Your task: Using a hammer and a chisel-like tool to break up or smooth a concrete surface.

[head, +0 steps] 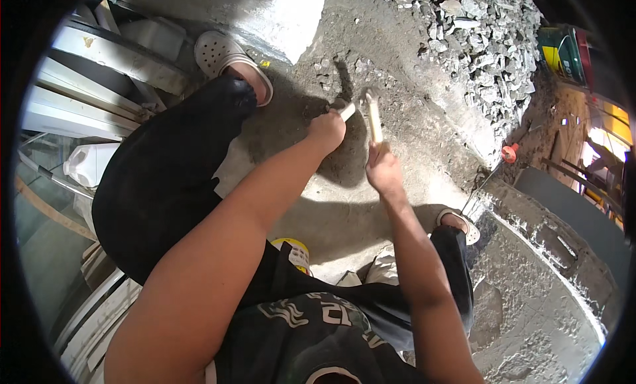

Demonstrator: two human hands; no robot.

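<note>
My left hand (328, 130) is closed around a short pale piece (349, 112); its exact kind is hard to tell. A hammer (373, 118) with a light wooden handle is in my right hand (385, 168), gripped low on the handle. The blurred hammer head lies just right of the pale piece's far end; whether they touch cannot be made out. Beneath both hands is a rough concrete floor (318, 195), with small stone chips (365, 66) scattered beyond the hammer.
A heap of broken stone (489, 61) spreads at the upper right, beside a green bucket (561, 56). Pale boards (119, 61) and a white plastic jug (92, 163) stand at left. A yellow-rimmed tub (298, 255) sits between my legs. At lower right is a raised concrete slab (531, 304).
</note>
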